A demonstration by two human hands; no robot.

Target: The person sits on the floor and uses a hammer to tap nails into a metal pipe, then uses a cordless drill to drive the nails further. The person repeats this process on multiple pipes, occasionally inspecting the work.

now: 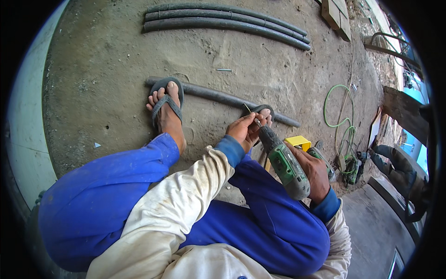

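My right hand (312, 168) grips the handle of a green and grey cordless drill (287, 166), its chuck aimed up and left. My left hand (244, 130) is closed just ahead of the chuck, pinching a thin drill bit (247, 108) whose end sticks up past the fingertips. A dark pipe (213, 95) lies on the ground just beyond that hand. Both of my sandalled feet rest against the pipe, the left foot (169, 104) near its left end. The exact contact between my left fingers and the drill's tip is partly hidden.
Three dark pipes (223, 18) lie side by side farther off. A short metal rod (223, 69) sits between them and the nearer pipe. Right of the drill are a yellow object (298, 141), a corded green tool (354, 171) and a green cable (326, 109). Wooden pieces (337, 18) lie far right.
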